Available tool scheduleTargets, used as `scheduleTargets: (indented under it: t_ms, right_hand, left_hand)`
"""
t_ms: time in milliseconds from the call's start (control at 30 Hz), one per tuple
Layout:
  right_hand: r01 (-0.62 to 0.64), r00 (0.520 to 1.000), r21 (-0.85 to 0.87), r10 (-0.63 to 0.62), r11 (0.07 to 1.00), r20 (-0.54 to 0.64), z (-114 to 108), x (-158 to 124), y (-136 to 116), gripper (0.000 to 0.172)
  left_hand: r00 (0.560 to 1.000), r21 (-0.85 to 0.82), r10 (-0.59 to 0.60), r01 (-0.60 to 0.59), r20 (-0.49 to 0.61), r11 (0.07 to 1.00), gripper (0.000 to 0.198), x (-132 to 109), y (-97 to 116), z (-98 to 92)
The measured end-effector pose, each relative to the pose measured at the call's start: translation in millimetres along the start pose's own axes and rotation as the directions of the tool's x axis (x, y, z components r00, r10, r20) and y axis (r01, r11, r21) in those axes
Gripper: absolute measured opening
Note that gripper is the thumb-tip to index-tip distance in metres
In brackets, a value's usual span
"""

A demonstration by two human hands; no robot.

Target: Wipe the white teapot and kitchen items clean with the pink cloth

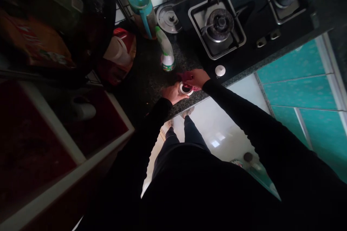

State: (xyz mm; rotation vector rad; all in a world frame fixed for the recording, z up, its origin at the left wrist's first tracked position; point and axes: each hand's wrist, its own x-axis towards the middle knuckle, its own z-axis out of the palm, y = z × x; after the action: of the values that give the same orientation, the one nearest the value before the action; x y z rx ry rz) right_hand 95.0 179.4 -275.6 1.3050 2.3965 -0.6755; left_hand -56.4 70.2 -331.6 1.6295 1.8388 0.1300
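A small white cup (pixel 185 89) with dark contents stands on the dark speckled counter (pixel 151 79) near its front edge. My left hand (pixel 173 94) is wrapped round the cup's side. My right hand (pixel 197 78) is closed on a dark red packet (pixel 184 77) held right above the cup's mouth. A small white round lid (pixel 220 70) lies on the counter just right of my right hand.
Behind the cup stand a white and green bottle (pixel 166 52), a teal-lidded jug (pixel 142 9) and a red bag (pixel 120 56). A gas stove (pixel 217 25) with two burners fills the back right. Teal cabinet doors (pixel 298 75) sit below the counter.
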Motion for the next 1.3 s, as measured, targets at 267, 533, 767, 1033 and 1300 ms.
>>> scheduleTargets:
  t_ms: [267, 533, 767, 1033, 1300]
  right_hand:
    - [-0.022, 1.0, -0.063, 0.022, 0.998, -0.007, -4.5, -4.9, -19.1, 0.034]
    - [0.134, 0.991, -0.069, -0.136, 0.989, -0.02, 1.0, 4.7, 0.6, 0.041]
    - [0.144, 0.987, -0.065, -0.147, 0.988, -0.058, 4.5, 9.4, -11.4, 0.03]
    - [0.055, 0.995, -0.036, -0.058, 0.998, -0.08, 6.9, 4.4, 5.0, 0.044]
    - [0.083, 0.994, -0.077, -0.088, 0.994, -0.071, 2.4, 6.3, -20.9, 0.05]
  left_hand:
    - [1.0, -0.008, 0.002, -0.002, 0.026, 1.0, 0.082, 0.4, 1.9, -3.3]
    - [0.999, 0.007, -0.013, 0.013, 0.033, 1.0, 0.083, 1.9, 1.4, -2.2]
    - [0.999, 0.026, -0.024, 0.023, 0.044, 0.999, 0.086, 2.8, 4.0, -1.6]
    - [0.999, -0.004, -0.003, 0.003, 0.032, 1.0, 0.083, 3.8, 0.8, 2.2]
    - [0.998, 0.014, -0.045, 0.045, 0.037, 0.999, 0.084, 4.5, 6.1, 1.6]
